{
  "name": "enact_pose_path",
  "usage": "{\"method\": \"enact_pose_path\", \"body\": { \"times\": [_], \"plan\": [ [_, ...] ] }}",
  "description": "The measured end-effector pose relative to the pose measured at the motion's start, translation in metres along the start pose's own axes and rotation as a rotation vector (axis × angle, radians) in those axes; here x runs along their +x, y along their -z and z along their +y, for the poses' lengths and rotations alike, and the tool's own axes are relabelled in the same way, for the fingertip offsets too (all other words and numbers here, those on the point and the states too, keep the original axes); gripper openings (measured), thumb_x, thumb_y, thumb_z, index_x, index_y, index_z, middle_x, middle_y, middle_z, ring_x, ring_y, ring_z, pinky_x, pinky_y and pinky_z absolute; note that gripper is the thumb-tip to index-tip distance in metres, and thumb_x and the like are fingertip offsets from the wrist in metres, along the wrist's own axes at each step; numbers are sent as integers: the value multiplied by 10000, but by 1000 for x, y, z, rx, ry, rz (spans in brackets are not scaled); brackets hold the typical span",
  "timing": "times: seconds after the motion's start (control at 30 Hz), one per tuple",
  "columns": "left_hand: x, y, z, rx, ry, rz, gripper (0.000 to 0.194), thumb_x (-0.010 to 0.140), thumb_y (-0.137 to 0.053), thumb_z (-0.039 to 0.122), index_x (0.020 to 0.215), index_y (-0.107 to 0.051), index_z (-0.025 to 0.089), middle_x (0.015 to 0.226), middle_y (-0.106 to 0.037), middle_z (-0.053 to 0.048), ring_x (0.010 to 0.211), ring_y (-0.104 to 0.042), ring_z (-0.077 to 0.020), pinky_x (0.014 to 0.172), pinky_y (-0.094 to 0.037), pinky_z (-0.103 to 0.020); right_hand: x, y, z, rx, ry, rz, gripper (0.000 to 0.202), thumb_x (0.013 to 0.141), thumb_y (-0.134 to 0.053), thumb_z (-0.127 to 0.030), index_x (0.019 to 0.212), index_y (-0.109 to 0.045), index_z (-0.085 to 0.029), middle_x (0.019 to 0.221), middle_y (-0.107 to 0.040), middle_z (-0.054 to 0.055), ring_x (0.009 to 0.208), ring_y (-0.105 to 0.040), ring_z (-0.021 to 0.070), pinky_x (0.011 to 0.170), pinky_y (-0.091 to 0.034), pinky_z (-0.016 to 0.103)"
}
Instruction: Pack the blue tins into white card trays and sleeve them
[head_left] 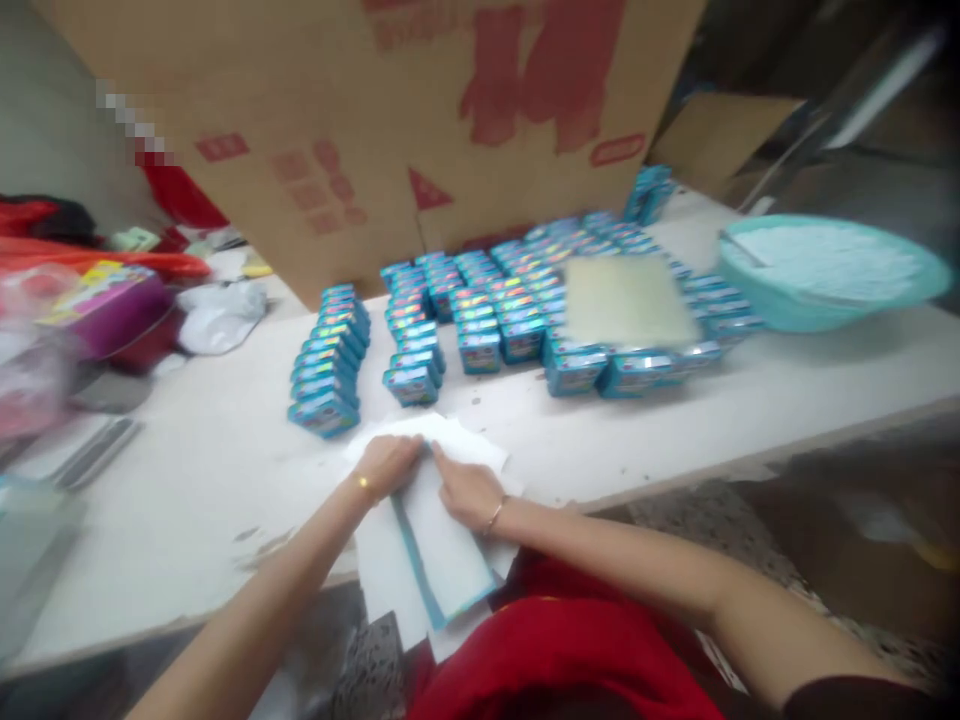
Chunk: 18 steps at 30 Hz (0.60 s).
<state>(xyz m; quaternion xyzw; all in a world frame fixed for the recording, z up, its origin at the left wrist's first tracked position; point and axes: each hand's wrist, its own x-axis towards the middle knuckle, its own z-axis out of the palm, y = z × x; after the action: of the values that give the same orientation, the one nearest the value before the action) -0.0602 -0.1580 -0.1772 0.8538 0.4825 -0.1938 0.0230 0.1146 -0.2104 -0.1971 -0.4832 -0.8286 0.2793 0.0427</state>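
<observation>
Fingers (444, 468) of left hand (390, 465) and right hand (472, 497) on far end of white sheet (448, 540), can't tell if pinching | prob light, bendy, creases easy | I'd take its blue edge (415, 555)

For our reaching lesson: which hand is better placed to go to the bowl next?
Probably the right hand: it is nearer the bowl, which stands on that side. The left hand would likely cross the right arm. Both hands are at the white paper.

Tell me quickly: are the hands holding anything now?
Left hand: partly curled, on the white sheet; grip can't be told.
Right hand: partly curled, touching that sheet; grip unclear.
</observation>
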Motion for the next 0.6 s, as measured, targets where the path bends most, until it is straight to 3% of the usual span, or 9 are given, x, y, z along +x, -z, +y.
{"method": "enact_pose_path", "body": {
  "times": [0.2,0.3,0.47,0.6],
  "plan": [
    [5,8,-1,34,24,-107,295,812,-378,123,1024,-581,141,874,-691,-153,823,-666,-295,656,-455,-355,2,0,2,35,24,69,682,821,-369,-272,1453,-171,-106,1051,-669,141,838,-654,289,653,-485,390],
    [0,23,-5,20,16,-53,261,845,-354,176,951,-592,179,849,-697,-117,806,-667,-266,657,-444,-328,-2,8,4,108,32,96,703,820,-369,-312,1462,-142,-137,1097,-646,147,853,-655,297,654,-494,405],
    [-8,77,-7,-29,4,121,261,880,-322,284,804,-562,212,707,-669,-48,675,-643,-202,592,-401,-265,-34,50,23,206,82,113,729,850,-366,-381,1481,-66,-174,1124,-637,149,861,-654,288,670,-478,382],
    [18,121,30,-19,-35,232,215,878,-341,270,849,-546,212,776,-668,-52,711,-631,-182,594,-384,-244,-71,79,58,338,86,169,718,850,-382,-282,1486,-73,-161,1170,-624,141,906,-643,265,745,-463,358]
  ]
}}
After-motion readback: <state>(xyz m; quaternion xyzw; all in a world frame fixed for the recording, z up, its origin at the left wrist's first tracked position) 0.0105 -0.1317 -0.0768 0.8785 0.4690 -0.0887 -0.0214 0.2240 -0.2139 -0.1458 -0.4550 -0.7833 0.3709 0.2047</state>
